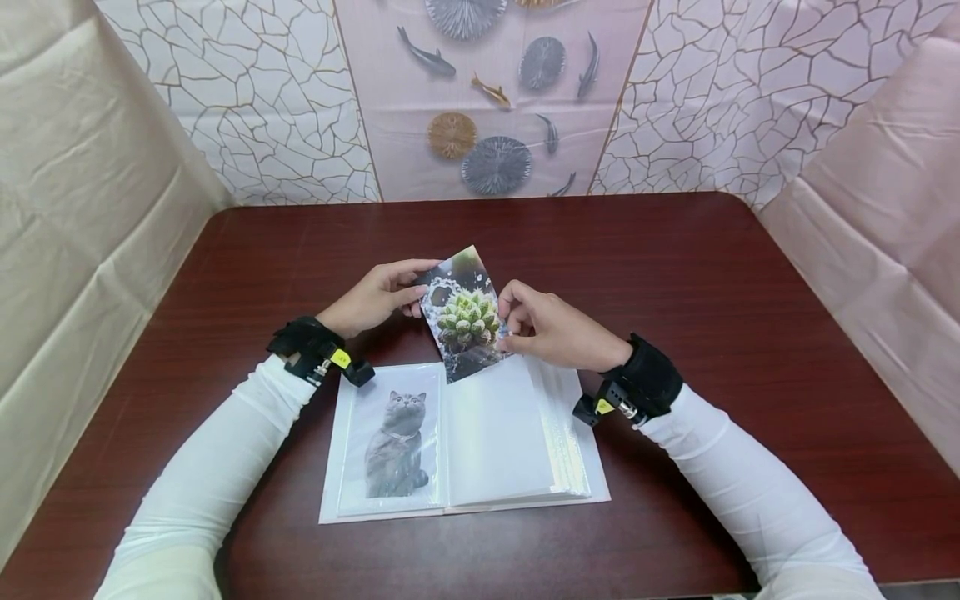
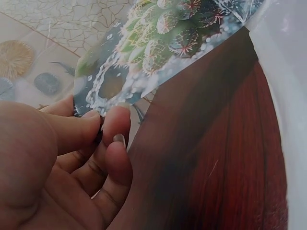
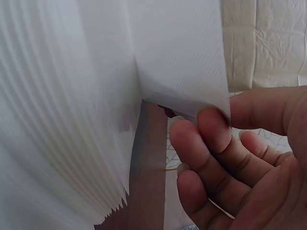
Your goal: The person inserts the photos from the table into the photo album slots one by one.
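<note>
A photo of a green succulent (image 1: 467,321) is held tilted above the top edge of an open white photo album (image 1: 498,450). My left hand (image 1: 378,296) pinches its left edge between thumb and fingers; the left wrist view shows this hand (image 2: 72,158) close up with the photo (image 2: 163,33). My right hand (image 1: 558,325) pinches the photo's right edge near the lower corner. In the right wrist view, the right hand (image 3: 230,148) grips the white back of the photo (image 3: 182,52) beside the album's fanned pages (image 3: 62,115). The photo's bottom corner meets the right-hand sleeve's top.
On the album's left page lies a grey cat picture (image 1: 399,450) in a clear sleeve. The album rests on a dark red-brown wooden table (image 1: 675,267). Patterned cloth (image 1: 495,92) hangs behind the table, with beige cloth (image 1: 82,208) at the sides.
</note>
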The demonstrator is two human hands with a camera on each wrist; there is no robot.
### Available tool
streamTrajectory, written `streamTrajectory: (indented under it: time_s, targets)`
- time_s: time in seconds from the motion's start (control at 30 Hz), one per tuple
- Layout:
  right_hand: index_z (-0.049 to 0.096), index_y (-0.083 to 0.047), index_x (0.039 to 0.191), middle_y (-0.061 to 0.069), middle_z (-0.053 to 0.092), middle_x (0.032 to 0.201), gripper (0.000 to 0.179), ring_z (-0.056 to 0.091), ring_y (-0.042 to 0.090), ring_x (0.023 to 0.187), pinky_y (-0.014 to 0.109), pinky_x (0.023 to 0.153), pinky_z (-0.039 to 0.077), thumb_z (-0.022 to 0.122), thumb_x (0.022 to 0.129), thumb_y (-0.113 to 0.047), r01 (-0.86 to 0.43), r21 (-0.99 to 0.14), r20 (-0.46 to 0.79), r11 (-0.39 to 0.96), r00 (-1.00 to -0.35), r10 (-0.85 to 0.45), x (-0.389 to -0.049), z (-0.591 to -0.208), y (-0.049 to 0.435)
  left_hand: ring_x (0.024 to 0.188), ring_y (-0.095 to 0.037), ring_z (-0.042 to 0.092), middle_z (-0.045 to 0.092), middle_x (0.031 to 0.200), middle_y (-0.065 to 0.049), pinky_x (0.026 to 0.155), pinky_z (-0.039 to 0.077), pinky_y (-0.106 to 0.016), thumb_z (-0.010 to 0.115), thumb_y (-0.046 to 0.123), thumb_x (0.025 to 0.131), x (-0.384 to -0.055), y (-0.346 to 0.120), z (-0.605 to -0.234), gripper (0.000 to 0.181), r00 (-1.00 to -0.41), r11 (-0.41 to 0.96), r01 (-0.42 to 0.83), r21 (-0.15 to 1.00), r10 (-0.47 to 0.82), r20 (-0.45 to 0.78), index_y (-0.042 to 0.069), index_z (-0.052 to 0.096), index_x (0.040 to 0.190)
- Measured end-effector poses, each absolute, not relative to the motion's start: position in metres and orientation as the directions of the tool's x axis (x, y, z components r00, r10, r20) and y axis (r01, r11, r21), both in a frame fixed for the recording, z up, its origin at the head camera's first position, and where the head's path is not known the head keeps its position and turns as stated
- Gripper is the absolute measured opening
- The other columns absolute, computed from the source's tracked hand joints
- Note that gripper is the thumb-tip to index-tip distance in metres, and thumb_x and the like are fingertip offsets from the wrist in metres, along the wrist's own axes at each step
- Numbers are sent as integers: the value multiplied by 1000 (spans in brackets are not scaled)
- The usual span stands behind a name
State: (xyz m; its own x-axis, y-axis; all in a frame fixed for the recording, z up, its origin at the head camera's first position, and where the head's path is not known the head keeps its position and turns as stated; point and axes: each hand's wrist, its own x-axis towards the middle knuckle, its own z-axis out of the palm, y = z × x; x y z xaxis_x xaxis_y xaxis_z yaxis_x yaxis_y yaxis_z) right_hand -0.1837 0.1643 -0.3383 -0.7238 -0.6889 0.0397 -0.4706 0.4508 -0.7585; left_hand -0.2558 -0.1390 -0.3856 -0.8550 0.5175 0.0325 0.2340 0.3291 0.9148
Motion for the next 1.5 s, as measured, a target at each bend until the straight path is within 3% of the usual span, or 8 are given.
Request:
streamTrajectory:
  time_s: [0.53,1.5]
  targets:
    - [45,-6,110,0,49,72,28,44,18,66,30,69,36,68,96,-6,-444,-764,12,468,-736,-677,-184,-340,163,70,-23,51,49,80,-8,66,47,-30,55,11,104,-255,-138,-386,46,-833,381,262,887,553,9,19,51,150]
    - [47,-6,104,0,52,70,27,47,15,65,27,66,37,71,94,-5,-491,-745,61,452,-724,-687,-185,-343,163,66,-29,48,42,69,-5,64,44,-31,56,13,104,-252,-133,-387,45,-804,406,265,875,594,-32,26,53,148]
